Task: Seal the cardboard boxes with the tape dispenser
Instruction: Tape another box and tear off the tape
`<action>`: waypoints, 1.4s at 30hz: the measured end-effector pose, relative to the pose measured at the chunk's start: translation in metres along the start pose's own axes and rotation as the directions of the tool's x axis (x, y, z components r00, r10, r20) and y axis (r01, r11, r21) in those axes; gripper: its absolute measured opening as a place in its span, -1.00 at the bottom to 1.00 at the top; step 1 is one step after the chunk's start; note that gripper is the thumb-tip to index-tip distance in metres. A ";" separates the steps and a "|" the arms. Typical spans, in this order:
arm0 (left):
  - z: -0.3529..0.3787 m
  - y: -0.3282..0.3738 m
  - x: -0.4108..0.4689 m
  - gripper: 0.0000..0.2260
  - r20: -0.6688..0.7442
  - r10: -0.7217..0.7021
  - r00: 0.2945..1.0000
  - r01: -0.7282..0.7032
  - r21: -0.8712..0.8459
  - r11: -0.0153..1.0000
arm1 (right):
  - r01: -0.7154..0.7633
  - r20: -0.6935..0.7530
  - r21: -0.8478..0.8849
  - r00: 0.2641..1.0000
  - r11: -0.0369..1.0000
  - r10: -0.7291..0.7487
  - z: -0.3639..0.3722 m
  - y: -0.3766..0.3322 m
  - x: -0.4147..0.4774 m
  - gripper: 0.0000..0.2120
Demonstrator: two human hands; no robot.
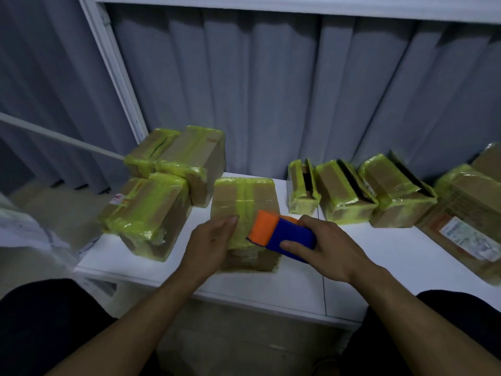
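Observation:
A cardboard box [244, 198] crossed with yellow-green tape lies flat on the white table [298, 280] in front of me. My left hand [211, 242] rests on its near left part with the fingers fairly straight. My right hand [325, 248] grips the blue and orange tape dispenser [282, 236], whose orange end sits over the box's near right part.
A stack of taped boxes [165, 185] stands at the table's left. Three taped boxes with upright flaps [344, 191] line the back right, and a larger labelled box [466, 229] lies at the far right. Grey curtains hang behind. My knees are below the table's front edge.

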State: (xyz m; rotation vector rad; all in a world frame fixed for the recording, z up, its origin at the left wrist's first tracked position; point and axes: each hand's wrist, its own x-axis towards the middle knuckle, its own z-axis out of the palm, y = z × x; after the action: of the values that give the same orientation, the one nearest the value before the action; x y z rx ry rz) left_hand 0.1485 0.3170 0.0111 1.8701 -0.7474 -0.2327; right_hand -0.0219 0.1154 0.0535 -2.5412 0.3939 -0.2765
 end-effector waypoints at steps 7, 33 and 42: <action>-0.030 0.024 -0.028 -0.67 0.098 -0.080 0.992 0.116 -0.446 0.887 | 0.122 0.058 0.255 0.988 0.959 -0.141 0.011 -0.022 0.003 -0.72; -0.053 -0.005 -0.025 -0.91 -0.213 -0.205 0.955 0.142 -0.278 0.950 | 0.104 0.112 -0.057 0.989 0.993 -0.097 0.020 -0.049 0.027 -0.43; -0.067 -0.034 -0.021 -0.95 -0.260 -0.424 0.868 0.326 -0.344 0.880 | 0.054 0.183 -0.177 0.983 0.983 -0.021 0.009 -0.052 0.026 -0.47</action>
State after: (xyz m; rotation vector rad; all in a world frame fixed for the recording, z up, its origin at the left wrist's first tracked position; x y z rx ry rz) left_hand 0.1773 0.3891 0.0052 1.6986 -0.0979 -0.2551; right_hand 0.0159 0.1532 0.0777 -2.7270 0.3135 -0.0234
